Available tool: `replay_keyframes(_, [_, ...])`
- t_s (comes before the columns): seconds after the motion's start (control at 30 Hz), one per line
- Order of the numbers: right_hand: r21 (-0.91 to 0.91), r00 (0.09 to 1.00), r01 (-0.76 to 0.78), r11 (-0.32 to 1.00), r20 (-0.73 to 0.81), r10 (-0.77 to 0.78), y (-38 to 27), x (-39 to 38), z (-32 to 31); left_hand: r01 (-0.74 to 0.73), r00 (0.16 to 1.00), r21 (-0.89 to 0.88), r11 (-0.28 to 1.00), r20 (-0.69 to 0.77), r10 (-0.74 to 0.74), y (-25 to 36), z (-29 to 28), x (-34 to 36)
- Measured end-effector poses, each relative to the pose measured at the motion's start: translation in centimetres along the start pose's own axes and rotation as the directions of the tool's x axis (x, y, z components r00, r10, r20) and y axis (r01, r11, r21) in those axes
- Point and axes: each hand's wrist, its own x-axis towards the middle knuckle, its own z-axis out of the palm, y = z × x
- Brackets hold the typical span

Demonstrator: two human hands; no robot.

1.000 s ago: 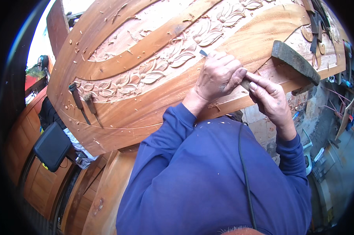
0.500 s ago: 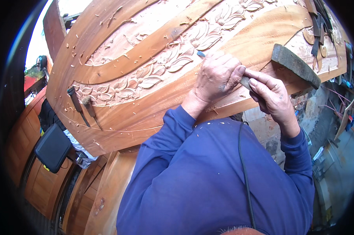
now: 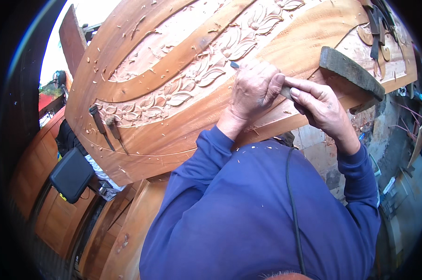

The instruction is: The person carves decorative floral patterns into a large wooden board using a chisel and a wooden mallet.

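Note:
A carving chisel (image 3: 285,92) lies slantwise across a large brown wooden panel (image 3: 183,140), its bluish metal tip at the edge of the carved leaves. My left hand (image 3: 255,88) is wrapped round its shaft, close to the tip, with the wrist low over the wood. Fingers and thumb of my right hand (image 3: 319,103) grip the handle end, out toward the panel's near edge. Along the panel runs a raised band of carved flowers and leaves (image 3: 173,95), with loose wood shavings scattered about it.
Two more carving tools (image 3: 98,122) rest on the panel at the left. A thick dark wood block (image 3: 351,72) sits right of my right hand, and several tools (image 3: 375,32) lie at the far right. A black flat case (image 3: 72,175) stands beside the panel's left corner.
The view has turned slightly, shifting the panel in the picture. Both hands keep their hold on the chisel, its tip still close to the carved leaves.

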Motion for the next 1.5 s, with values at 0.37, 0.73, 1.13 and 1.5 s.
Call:
replay_keyframes(0.37, [-0.128, 0.997, 0.003, 0.992, 0.080, 0.008, -2.7, 2.3, -1.0, 0.078, 0.993, -0.017, 0.997, -0.086, -0.079, 0.0, 0.3, -0.1])
replay_keyframes(0.73, [-0.173, 0.991, 0.136, 0.976, 0.033, -0.132, -0.4, -0.3, -0.5, -0.082, 0.991, -0.013, 0.997, -0.103, 0.080, 0.1, -0.5, -0.3])
replay_keyframes(1.13, [-0.139, 0.999, 0.016, 0.990, -0.049, -0.023, 1.3, -2.0, 0.8, -0.073, 0.995, -0.027, 0.997, -0.075, 0.071, 0.2, -0.7, -0.6])
replay_keyframes(1.5, [-0.042, 0.982, 0.023, 0.999, -0.187, -0.030, 2.6, -3.2, 6.1, 0.047, 0.997, -0.126, 0.991, -0.058, -0.055, 0.5, -1.7, -1.4])
